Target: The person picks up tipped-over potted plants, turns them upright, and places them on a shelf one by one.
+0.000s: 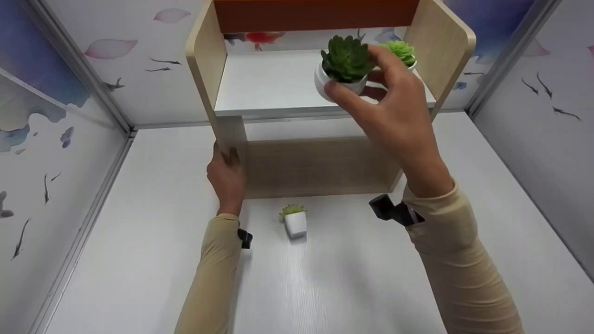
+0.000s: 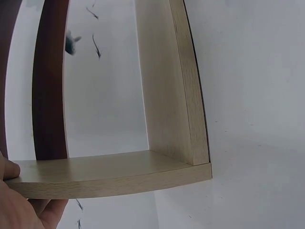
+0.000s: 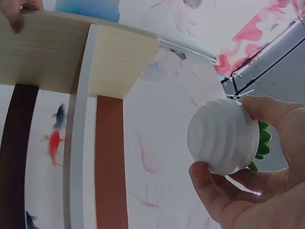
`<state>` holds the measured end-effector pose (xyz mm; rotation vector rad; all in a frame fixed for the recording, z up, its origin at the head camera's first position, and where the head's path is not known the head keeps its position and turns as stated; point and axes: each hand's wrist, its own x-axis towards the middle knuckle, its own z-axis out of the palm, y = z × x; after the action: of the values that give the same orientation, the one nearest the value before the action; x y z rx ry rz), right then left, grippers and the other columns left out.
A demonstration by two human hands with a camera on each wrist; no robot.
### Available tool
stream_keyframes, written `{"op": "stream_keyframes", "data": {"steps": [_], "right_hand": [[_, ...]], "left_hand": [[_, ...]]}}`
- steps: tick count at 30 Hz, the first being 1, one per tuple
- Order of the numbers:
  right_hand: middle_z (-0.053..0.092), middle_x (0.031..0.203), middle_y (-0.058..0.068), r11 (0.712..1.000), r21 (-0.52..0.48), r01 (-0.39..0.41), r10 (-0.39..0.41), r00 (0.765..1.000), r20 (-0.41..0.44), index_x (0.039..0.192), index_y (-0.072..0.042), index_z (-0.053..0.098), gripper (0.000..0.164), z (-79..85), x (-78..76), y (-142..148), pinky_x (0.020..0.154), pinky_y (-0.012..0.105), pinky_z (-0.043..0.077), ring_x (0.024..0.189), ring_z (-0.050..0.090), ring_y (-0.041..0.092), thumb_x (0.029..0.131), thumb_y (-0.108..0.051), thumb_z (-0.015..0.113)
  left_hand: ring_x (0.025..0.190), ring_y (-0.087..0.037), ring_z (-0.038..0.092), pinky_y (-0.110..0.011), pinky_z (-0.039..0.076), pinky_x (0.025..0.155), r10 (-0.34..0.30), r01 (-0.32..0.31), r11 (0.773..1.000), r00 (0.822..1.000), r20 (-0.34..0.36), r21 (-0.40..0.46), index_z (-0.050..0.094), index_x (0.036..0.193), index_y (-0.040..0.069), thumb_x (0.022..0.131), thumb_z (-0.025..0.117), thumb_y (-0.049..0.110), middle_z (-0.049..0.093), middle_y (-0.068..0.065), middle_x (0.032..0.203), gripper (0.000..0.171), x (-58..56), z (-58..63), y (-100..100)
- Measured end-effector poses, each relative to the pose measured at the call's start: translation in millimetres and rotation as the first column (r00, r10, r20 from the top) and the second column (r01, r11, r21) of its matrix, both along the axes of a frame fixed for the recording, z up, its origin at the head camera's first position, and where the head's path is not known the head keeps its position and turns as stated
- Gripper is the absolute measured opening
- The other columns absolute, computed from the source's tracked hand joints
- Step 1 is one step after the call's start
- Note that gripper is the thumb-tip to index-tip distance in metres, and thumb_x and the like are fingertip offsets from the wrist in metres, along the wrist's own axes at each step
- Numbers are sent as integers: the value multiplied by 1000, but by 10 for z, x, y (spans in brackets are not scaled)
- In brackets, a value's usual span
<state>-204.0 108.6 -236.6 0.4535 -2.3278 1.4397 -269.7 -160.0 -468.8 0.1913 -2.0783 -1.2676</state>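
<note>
A dark green potted succulent (image 1: 347, 60) in a ribbed white pot (image 3: 219, 136) is held up by my right hand (image 1: 399, 111), thumb and fingers around the pot. It is in front of the upper white board of a small wooden shelf (image 1: 202, 60). My left hand (image 1: 226, 178) grips the shelf's left side panel (image 2: 119, 179), its thumb on one face and fingers on the other. A light green potted succulent (image 1: 400, 52) stands on the upper board at the right, partly hidden by my right hand. Another small succulent in a white pot (image 1: 296, 222) lies tilted on the table.
The shelf stands on a white table (image 1: 325, 278) and has a reddish-brown back strip (image 1: 315, 16) at its top. Printed wall panels (image 1: 60, 185) enclose the table on the left, right and back. Both wrists wear small black cameras (image 1: 390, 211).
</note>
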Motion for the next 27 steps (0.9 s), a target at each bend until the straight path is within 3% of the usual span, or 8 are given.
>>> {"op": "stream_keyframes", "data": {"steps": [6,11,19,27], "right_hand": [[61,134,3,999,33,32,-32,999,-22,141,-14,57,61,119,-165,-24,100,28,53,118,64,16,89,-37,78],[59,140,6,998,37,43,-44,999,9,144,-11,55,62,114,-269,-67,103,31,52,122,63,20,92,-36,76],[61,138,3,997,42,71,-75,992,99,141,-12,57,61,12,-525,-91,96,29,53,119,62,17,91,-42,76],[62,137,5,992,90,85,-99,981,164,141,-10,57,63,-228,-712,-68,92,27,49,115,59,16,90,-42,76]], "left_hand": [[126,-31,63,-46,52,102,10,-10,1000,1000,-4,-4,52,144,-3,106,56,13,64,-23,136,41,-6,13,-6],[127,-32,62,-45,51,104,15,-15,1000,1000,13,-4,52,145,-1,106,56,14,63,-22,137,42,-11,11,-3],[126,-30,64,-44,51,105,35,-35,999,999,16,-27,52,145,1,106,57,15,64,-18,137,42,-17,15,-10],[127,-30,64,-44,51,105,27,-26,1000,999,28,-15,51,147,1,106,57,15,64,-20,137,43,1,24,2]]}}
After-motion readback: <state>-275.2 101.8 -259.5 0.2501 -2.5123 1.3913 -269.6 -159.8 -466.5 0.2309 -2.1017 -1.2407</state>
